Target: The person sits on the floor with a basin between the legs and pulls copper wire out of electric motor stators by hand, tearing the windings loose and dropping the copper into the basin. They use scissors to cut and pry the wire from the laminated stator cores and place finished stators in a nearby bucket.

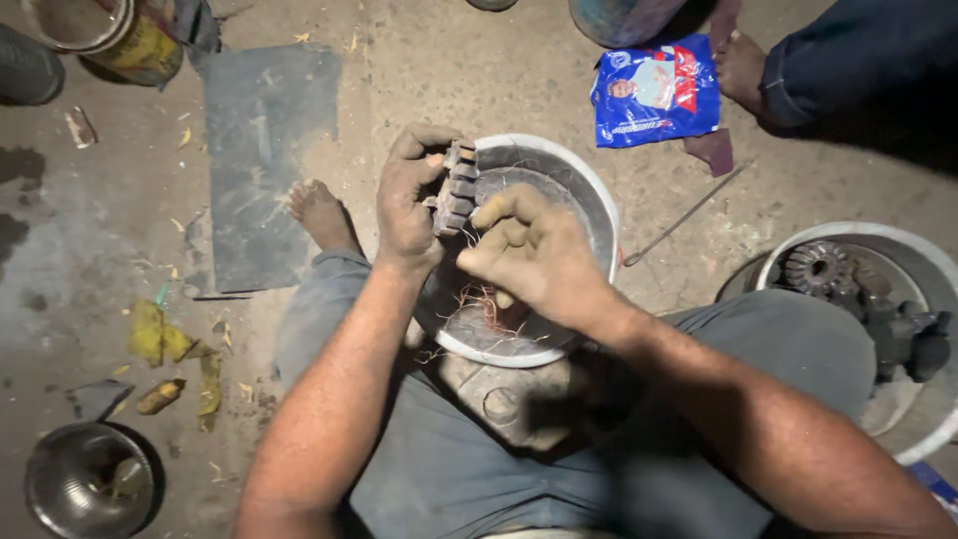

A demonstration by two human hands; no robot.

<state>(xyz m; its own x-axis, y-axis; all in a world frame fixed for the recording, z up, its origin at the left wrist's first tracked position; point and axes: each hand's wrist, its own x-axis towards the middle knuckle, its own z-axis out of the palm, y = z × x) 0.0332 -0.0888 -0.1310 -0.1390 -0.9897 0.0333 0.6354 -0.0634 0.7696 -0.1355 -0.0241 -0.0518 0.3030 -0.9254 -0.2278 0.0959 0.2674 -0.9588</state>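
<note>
My left hand [407,200] grips a dark, slotted metal core [457,190], held upright over a round metal bowl [589,190]. My right hand [529,250] is closed, its fingers pinching at the right side of the core; I cannot make out what it pinches. Thin reddish copper wire strands [486,304] lie in the bowl beneath my hands. The bowl rests between my knees on the floor.
A dark flat slab [261,150] lies at the left beside my bare foot [321,212]. A blue packet [654,92] and a thin metal rod [687,215] lie upper right. Another person's foot [740,65] is at the top right. A basin with gears [848,274] stands right; a small bowl [90,479] lower left.
</note>
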